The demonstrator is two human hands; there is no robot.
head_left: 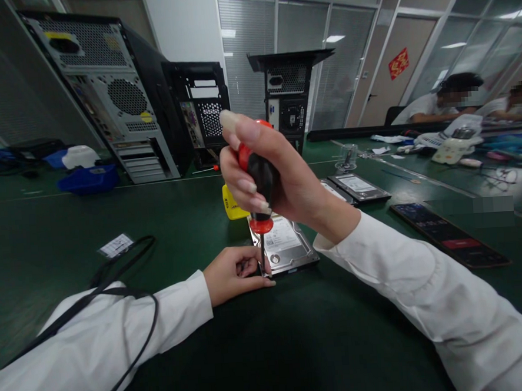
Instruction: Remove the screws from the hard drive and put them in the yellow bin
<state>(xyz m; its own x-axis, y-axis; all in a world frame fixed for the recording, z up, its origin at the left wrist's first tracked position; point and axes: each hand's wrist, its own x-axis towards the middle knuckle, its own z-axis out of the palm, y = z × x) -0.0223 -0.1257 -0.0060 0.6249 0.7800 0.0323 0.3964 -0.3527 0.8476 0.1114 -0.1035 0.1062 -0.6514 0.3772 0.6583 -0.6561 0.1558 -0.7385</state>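
A silver hard drive (285,241) lies label up on the green table. My right hand (277,171) is wrapped round the black and red handle of a screwdriver (260,186), held upright above the drive. Its tip meets the drive's near left corner; whether it sits in a screw is too small to tell. At that same corner my left hand (237,273) grips the hard drive's edge with thumb and fingers, close to the screwdriver shaft. Behind the drive, partly covered by my right hand, stands a yellow object (234,204).
More hard drives (360,186) lie behind my right wrist, near a clear cup (347,156). A phone (449,234) rests at the right. Computer cases (144,102) stand at the back. A blue tray (87,179) is at left. A black cable (129,292) crosses my left sleeve. Two people sit far right.
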